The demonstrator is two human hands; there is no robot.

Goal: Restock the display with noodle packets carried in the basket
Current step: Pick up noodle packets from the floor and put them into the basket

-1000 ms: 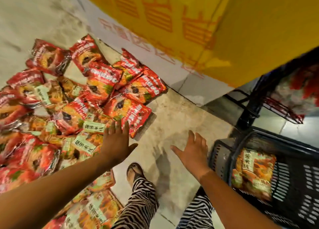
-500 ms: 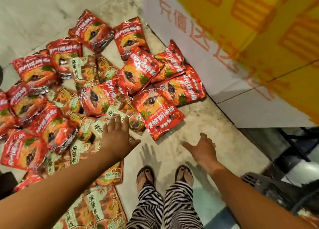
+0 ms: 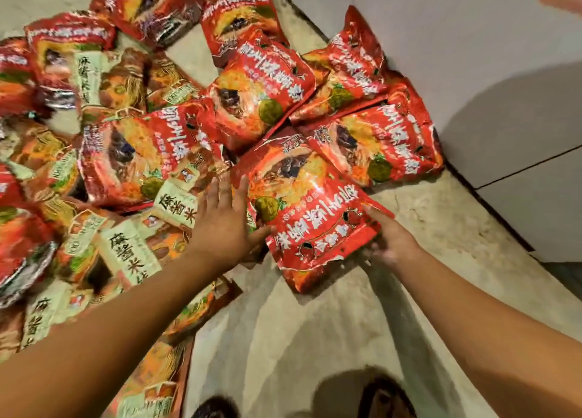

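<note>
— Many noodle packets [image 3: 258,93] are seen strewn on the floor [image 3: 315,339], are they not?
— Yes; the heap is banked against the foot of the white wall [image 3: 472,55]. Red ones are found nearest the wall, and orange packets [image 3: 126,253] with pale green labels farther from it.
— Which one is being handled?
— A red packet [image 3: 308,209] at the heap's edge, a little out from the wall.
— How is the left hand [image 3: 223,228] held?
— Its fingers are kept straight and together, palm down, and its thumb is laid against the packet's edge on the side away from the wall.
— And the right hand [image 3: 390,241]?
— It is placed at the packet's corner on the wall side. Its fingers are blurred and partly hidden beneath the packet, so a grip cannot be told.
— Anything else?
— Feet [image 3: 387,398] in sandals are glimpsed well out from the wall.
</note>
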